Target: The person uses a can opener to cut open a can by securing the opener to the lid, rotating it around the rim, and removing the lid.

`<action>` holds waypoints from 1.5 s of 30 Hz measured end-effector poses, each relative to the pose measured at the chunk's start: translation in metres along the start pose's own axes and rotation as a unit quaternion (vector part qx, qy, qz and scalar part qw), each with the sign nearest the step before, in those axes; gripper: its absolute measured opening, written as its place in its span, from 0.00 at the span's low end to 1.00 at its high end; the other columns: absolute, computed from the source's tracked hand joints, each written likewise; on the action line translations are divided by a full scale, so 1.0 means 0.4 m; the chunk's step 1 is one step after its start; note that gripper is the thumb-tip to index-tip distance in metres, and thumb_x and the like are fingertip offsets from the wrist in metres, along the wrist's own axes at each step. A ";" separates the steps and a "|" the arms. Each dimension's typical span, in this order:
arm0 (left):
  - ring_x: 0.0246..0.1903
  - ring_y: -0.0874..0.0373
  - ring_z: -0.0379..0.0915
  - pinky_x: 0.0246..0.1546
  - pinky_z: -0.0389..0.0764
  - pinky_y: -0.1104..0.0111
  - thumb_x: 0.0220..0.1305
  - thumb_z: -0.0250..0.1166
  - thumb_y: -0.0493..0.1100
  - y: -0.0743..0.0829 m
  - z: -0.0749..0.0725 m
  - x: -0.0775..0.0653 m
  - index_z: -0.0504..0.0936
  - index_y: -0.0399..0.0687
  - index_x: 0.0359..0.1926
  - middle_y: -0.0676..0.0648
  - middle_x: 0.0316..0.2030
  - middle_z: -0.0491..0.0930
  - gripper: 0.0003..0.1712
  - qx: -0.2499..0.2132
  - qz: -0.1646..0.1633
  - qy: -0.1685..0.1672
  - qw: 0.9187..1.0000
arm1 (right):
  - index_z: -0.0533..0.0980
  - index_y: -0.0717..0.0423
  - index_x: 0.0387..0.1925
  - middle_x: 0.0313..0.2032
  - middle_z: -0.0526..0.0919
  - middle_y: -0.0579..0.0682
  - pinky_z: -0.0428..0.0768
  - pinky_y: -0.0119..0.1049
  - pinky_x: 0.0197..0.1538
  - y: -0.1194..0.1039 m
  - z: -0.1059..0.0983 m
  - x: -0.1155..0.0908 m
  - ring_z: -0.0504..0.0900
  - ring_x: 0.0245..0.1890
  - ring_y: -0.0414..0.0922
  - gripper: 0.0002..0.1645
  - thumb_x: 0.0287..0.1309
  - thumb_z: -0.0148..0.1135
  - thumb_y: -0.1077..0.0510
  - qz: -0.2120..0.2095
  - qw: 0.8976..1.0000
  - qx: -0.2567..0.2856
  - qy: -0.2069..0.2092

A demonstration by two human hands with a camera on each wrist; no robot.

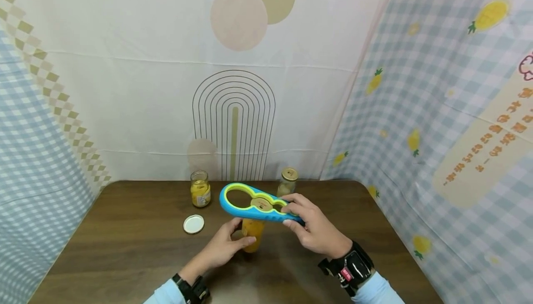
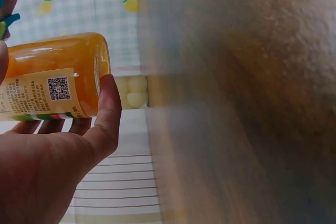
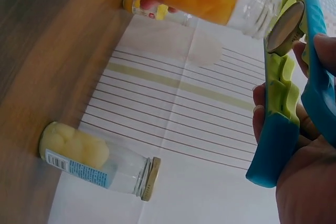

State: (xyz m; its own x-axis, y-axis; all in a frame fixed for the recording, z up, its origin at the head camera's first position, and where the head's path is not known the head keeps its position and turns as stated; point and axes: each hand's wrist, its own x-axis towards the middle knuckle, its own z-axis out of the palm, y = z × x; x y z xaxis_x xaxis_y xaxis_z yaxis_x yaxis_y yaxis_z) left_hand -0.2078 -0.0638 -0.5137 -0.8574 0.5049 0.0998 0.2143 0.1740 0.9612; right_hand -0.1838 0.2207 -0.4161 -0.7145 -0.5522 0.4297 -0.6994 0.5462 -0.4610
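Note:
My left hand (image 1: 225, 245) grips a glass jar of orange fruit (image 1: 253, 235) around its side, the little finger near its base in the left wrist view. My right hand (image 1: 313, 226) holds a blue and lime-green jar opener (image 1: 238, 212) by its narrow end, above the jar. A gold lid (image 3: 286, 29) sits in one of the opener's notches, tilted against the jar's mouth. The threaded glass neck (image 3: 258, 10) shows bare in the right wrist view.
Behind the left hand stands an open jar of yellow fruit (image 1: 201, 192), with a loose white lid (image 1: 193, 224) in front of it. A gold-capped jar of pale fruit (image 1: 287, 182) stands at the back of the brown table (image 1: 137, 248). Printed cloths (image 1: 145, 86) hang around it.

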 end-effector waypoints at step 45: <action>0.59 0.45 0.81 0.60 0.85 0.48 0.71 0.73 0.47 -0.034 0.002 0.054 0.73 0.40 0.64 0.39 0.59 0.82 0.28 0.071 -0.065 0.152 0.984 | 0.78 0.48 0.51 0.69 0.76 0.56 0.82 0.40 0.57 0.011 -0.008 -0.016 0.81 0.62 0.51 0.09 0.76 0.61 0.64 0.007 0.997 0.020 0.070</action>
State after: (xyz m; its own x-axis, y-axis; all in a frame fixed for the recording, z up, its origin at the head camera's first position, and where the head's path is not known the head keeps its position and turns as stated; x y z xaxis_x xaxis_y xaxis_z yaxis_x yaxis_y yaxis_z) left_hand -0.2291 -0.0547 -0.5250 -0.9776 0.1979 0.0714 0.1379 0.3469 0.9277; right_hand -0.1822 0.2287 -0.4182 -0.7222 -0.4489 0.5262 -0.6895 0.5268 -0.4971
